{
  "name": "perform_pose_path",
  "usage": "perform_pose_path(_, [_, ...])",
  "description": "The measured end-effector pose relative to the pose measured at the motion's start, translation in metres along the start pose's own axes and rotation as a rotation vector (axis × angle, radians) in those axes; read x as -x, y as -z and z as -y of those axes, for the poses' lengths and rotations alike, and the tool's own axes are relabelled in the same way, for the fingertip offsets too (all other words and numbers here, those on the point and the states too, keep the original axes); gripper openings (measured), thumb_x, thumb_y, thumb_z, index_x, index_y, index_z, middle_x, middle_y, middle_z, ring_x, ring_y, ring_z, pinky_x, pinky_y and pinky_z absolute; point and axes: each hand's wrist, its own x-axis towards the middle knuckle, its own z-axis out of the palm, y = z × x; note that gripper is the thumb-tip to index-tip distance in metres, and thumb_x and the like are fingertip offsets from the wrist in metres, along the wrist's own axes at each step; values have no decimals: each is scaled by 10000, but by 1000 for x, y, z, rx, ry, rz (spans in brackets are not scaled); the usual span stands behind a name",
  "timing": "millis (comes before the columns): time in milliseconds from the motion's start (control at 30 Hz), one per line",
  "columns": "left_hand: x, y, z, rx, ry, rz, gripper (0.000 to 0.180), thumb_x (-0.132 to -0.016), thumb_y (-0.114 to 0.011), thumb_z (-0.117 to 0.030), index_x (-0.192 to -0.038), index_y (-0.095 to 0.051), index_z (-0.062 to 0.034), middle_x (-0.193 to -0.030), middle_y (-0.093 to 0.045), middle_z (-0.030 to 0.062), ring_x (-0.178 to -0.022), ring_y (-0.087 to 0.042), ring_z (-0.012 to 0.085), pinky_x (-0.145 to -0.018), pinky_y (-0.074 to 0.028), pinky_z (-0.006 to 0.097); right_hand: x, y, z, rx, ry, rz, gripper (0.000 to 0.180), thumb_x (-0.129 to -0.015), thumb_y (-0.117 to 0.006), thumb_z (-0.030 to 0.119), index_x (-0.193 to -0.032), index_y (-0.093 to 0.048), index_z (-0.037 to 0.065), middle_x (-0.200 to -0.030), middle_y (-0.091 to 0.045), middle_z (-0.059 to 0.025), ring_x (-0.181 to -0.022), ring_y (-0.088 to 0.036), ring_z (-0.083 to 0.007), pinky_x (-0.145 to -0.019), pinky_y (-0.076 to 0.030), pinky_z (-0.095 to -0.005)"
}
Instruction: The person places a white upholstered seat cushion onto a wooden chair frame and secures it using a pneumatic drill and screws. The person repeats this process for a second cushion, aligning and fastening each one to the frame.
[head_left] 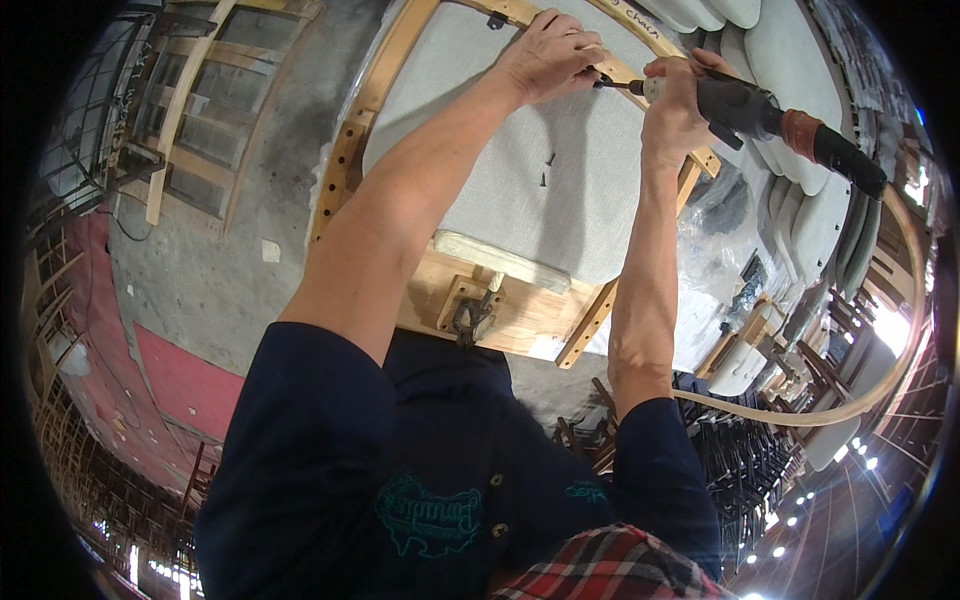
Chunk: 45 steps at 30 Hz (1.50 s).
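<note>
My right hand (672, 112) grips a black air screwdriver (745, 108) with orange tape near its hose end. Its bit points left, over the wooden frame's far side, and ends beside the fingers of my left hand (552, 58). Those left fingers are pinched at the bit's tip around something small and dark that I cannot make out. Beneath both hands is a grey, fabric-like panel (480, 160), bordered by the wooden frame (375, 85). Two small dark screws, an upper screw (549, 158) and a lower screw (543, 181), lie on the panel. A black bracket (497, 20) sits at the frame's far edge.
A toggle clamp (470, 318) and a pale wooden bar (500, 260) sit at the frame's near side. From the screwdriver a tan hose (905, 330) loops round the right. Light grey panels (790, 70) are stacked far right; a slatted wooden frame (205, 110) lies at left.
</note>
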Motion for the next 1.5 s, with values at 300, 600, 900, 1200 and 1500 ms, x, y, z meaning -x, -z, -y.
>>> perform_pose_path(300, [2, -13, 8, -9, -52, -60, 364, -850, -786, -342, -1179, -634, -299, -1224, -655, -77, -1157, -575, 188, -1073, -402, 434, 2, -19, 27, -429, -488, -209, 147, -838, -574, 17, -714, -647, 47, -635, -674, -4, -779, -615, -140, -893, -488, -317])
perform_pose_path(600, [0, -4, 6, 82, -85, -63, 392, -827, -792, -308, -1176, -630, -234, -1183, -645, -5, -1130, -578, 227, -1026, -419, 432, 4, -16, 35, -299, -530, -147, 218, -829, -567, 52, -642, -679, 73, -661, -669, 15, -868, -603, -141, -908, -469, -324])
perform_pose_path(900, [2, -9, 2, -50, -23, -13, 355, -839, -791, -381, -1153, -651, -292, -1211, -648, -81, -1158, -569, 187, -1088, -391, 417, 5, -17, 29, -486, -592, -220, 103, -837, -627, 26, -735, -635, 14, -648, -677, -20, -668, -625, -133, -762, -487, -278])
perform_pose_path(1200, [0, -5, 1, -55, -11, 25, 349, -849, -770, -399, -1172, -678, -305, -1243, -653, -82, -1180, -567, 183, -1116, -378, 412, 9, -20, 26, -456, -534, -241, 122, -886, -602, 69, -783, -651, 24, -663, -691, -13, -791, -629, -118, -908, -472, -303])
perform_pose_path(1500, [2, -9, 7, 15, -46, -87, 421, -807, -816, -343, -1195, -654, -318, -1213, -658, -88, -1172, -570, 185, -1104, -391, 414, 5, -23, 39, -444, -646, -205, 188, -850, -602, 87, -685, -691, 78, -714, -684, -12, -850, -625, -155, -871, -463, -284])
